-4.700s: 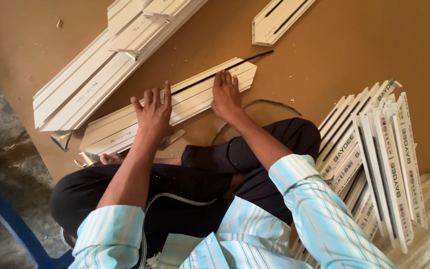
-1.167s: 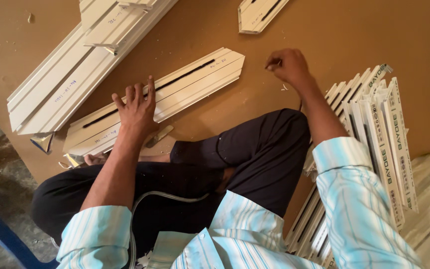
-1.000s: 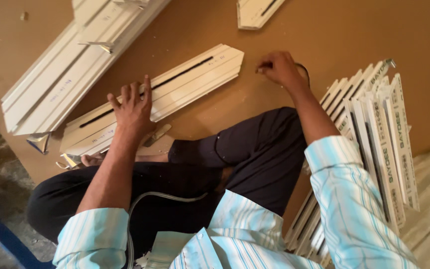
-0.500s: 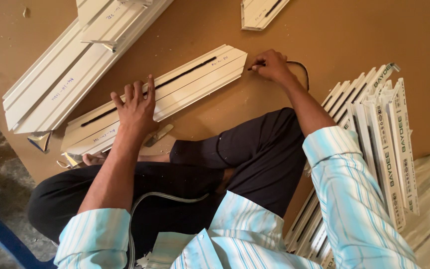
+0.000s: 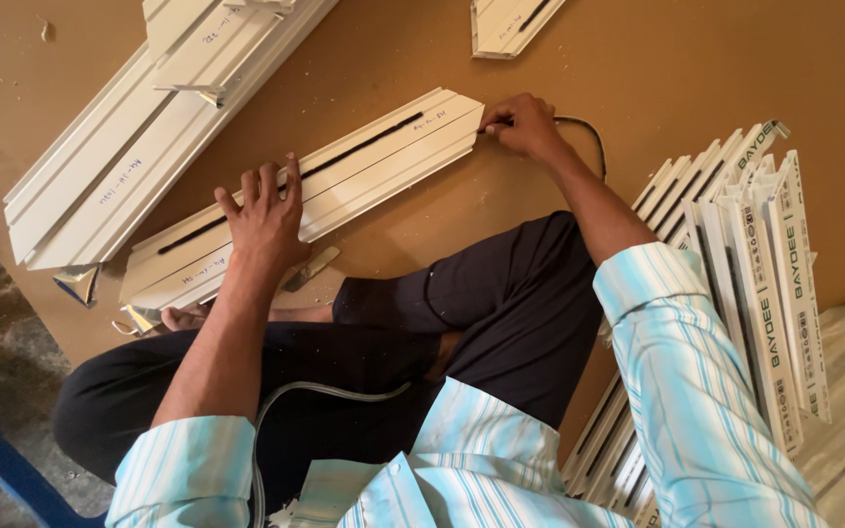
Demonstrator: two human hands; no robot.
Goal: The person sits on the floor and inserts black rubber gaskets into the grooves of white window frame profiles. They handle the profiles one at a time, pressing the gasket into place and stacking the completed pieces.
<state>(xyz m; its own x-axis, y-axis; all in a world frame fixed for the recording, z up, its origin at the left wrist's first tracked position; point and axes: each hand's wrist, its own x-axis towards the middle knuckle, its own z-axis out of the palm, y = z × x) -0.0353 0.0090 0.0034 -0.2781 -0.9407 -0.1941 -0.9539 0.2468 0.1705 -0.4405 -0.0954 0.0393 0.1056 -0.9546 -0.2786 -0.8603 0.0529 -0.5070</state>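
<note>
A white profile piece (image 5: 344, 181) with mitred ends and a dark slot along it lies slanted on the brown board in front of my crossed legs. My left hand (image 5: 264, 213) presses flat on its middle, fingers spread. At the profile's right end, my right hand (image 5: 523, 125) pinches a thin black rubber strip (image 5: 587, 132), which loops away to the right over the board.
Longer white profiles (image 5: 139, 127) lie stacked at the upper left, and another short piece (image 5: 512, 22) at the top. Several white profiles (image 5: 750, 284) lean in a row at my right. Small metal corner pieces (image 5: 78, 282) lie by the board's left edge. The brown board (image 5: 657, 68) spreads beyond.
My right hand left the profile's middle, reached right to pick up the black strip, and brought it to the profile's right end. My left hand has stayed pressed on the profile.
</note>
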